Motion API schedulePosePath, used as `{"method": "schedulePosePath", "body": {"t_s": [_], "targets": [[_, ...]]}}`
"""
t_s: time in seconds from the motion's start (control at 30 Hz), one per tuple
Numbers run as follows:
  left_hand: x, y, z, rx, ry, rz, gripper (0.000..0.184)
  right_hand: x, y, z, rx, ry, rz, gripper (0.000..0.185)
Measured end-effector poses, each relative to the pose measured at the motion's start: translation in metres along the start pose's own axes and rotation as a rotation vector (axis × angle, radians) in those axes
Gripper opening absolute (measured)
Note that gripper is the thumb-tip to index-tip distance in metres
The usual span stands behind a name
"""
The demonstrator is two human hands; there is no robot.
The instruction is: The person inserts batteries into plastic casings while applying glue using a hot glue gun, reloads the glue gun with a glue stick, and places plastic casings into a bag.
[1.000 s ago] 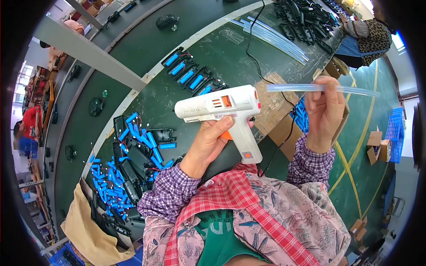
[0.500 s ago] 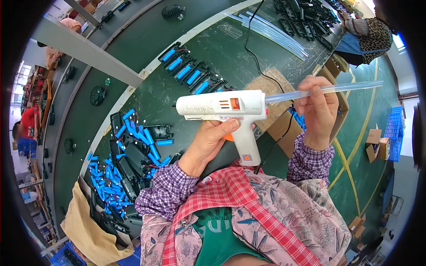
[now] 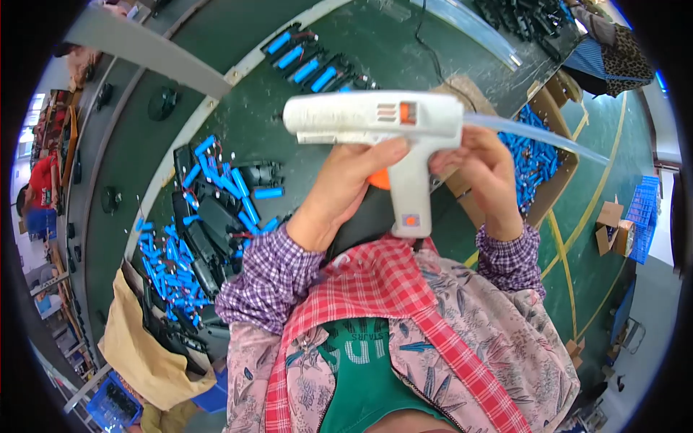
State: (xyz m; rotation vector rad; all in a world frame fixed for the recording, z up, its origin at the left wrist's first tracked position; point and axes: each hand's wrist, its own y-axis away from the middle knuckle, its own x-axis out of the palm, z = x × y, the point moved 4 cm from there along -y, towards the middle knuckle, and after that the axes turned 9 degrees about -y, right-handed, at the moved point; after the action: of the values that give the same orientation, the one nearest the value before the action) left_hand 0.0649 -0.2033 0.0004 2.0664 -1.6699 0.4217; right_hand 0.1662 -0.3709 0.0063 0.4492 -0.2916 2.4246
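A white hot glue gun (image 3: 346, 120) is held level in front of my chest, its nozzle pointing left. My left hand (image 3: 351, 180) grips it from below, thumb on the body, by the orange trigger (image 3: 380, 179). A translucent glue stick (image 3: 545, 134) juts out of the gun's rear and slopes down to the right. My right hand (image 3: 482, 169) is closed around the back of the gun near the handle top, fingers curled against it; part of the grip is hidden. The gun and stick are slightly blurred.
Battery holders with blue cells (image 3: 305, 71) stand in a row on the green table. Loose blue cells and black housings (image 3: 216, 216) lie to the left. A cardboard box (image 3: 559, 184) of blue cells stands right. More glue sticks (image 3: 476, 32) lie at the back.
My right hand has let go of the glue stick's middle and moved left and down to the gun's rear. The gun has shifted up and slightly right; the stick now slopes downward.
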Motion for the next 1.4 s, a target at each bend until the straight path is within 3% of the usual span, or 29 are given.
{"method": "schedulePosePath", "body": {"t_s": [0.03, 0.1, 0.17, 0.27, 0.33, 0.4, 0.43, 0.47, 0.53, 0.67, 0.7, 0.83, 1.07, 1.13, 1.4], "targets": [[0.003, -0.001, 0.003, 0.012, -0.028, 0.003, 0.034, 0.008, 0.004, -0.009, 0.171, -0.055, 0.019, 0.053], [0.01, -0.006, 0.001, 0.036, -0.056, 0.002, 0.033, 0.024, 0.009, -0.026, 0.315, 0.009, 0.078, 0.061], [0.021, -0.003, 0.003, -0.212, -0.169, 0.137, 0.033, 0.035, 0.007, -0.034, 0.427, -0.104, 0.001, 0.063], [0.023, -0.004, -0.002, -0.112, -0.273, 0.118, 0.034, 0.041, 0.01, -0.032, 0.402, -0.187, -0.079, 0.057], [0.019, 0.004, 0.006, -0.167, -0.198, 0.162, 0.034, 0.035, 0.014, -0.021, 0.38, -0.204, -0.053, 0.055], [0.002, 0.012, 0.016, 0.164, -0.307, 0.084, 0.036, 0.018, 0.018, -0.006, 0.324, -0.169, -0.085, 0.054], [-0.013, 0.026, 0.007, -0.014, -0.417, 0.108, 0.041, 0.017, 0.015, 0.009, 0.255, -0.211, -0.089, 0.056], [-0.023, 0.036, 0.004, -0.016, -0.414, 0.102, 0.041, 0.015, 0.013, 0.024, 0.185, -0.253, -0.093, 0.058], [-0.047, 0.051, 0.004, -0.116, -0.942, -0.147, 0.041, -0.008, 0.025, 0.041, 0.15, -0.08, -0.134, 0.062], [-0.038, 0.052, 0.014, 0.115, -1.318, -0.199, 0.04, -0.033, 0.051, 0.046, 0.261, 0.111, -0.128, 0.062], [-0.033, 0.049, 0.016, 0.256, -1.412, -0.22, 0.045, -0.034, 0.057, 0.043, 0.287, 0.069, -0.094, 0.06], [-0.024, 0.035, 0.026, 0.35, -1.618, -0.247, 0.051, -0.033, 0.072, 0.035, 0.477, 0.21, -0.102, 0.053], [-0.021, 0.022, 0.038, 0.343, -1.66, -0.242, 0.05, -0.038, 0.058, 0.026, 0.569, 0.311, 0.057, 0.046], [-0.021, 0.022, 0.04, 0.355, -1.644, -0.251, 0.047, -0.039, 0.055, 0.02, 0.68, 0.409, 0.078, 0.046], [-0.022, 0.021, 0.04, 0.377, -1.609, -0.251, 0.043, -0.034, 0.045, 0.023, 0.613, 0.439, 0.078, 0.044]]}}
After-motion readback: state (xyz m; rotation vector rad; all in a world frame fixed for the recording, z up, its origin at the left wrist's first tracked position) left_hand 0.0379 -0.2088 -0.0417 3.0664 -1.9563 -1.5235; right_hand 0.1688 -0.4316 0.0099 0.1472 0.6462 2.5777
